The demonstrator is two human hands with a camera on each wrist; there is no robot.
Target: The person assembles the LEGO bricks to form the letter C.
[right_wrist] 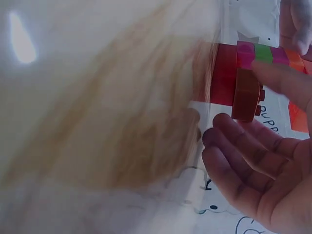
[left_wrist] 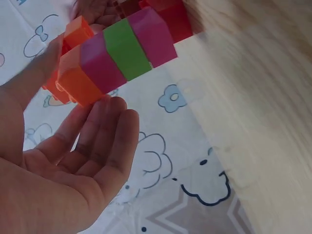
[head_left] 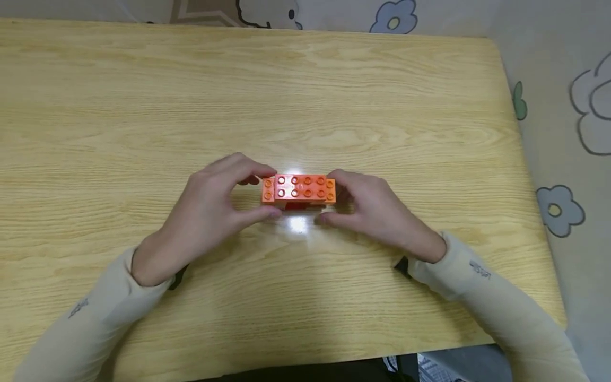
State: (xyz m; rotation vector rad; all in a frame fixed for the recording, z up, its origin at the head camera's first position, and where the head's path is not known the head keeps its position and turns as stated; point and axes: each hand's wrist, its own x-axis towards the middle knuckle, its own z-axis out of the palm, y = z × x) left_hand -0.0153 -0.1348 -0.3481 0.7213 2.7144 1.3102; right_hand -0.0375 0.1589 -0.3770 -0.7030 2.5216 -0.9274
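Note:
A stack of toy building bricks (head_left: 300, 187) stands on the table between both hands. Orange studded bricks top it. Lower down, the left wrist view shows magenta, a green brick (left_wrist: 127, 49) and more magenta, then red at the base. A brown brick (right_wrist: 246, 95) sits on the red base (right_wrist: 223, 73) at the right side. My left hand (head_left: 210, 204) holds the stack's left end, thumb at the front and fingertips behind, by an orange brick (left_wrist: 78, 78). My right hand (head_left: 374, 207) holds the right end near the brown brick; its exact contact is partly hidden.
The stack and hands are over a wooden table (head_left: 305, 95), whose right edge runs along a wall (head_left: 587, 212) with painted flowers. A patterned wall borders the far edge. Dark objects lie below the near edge.

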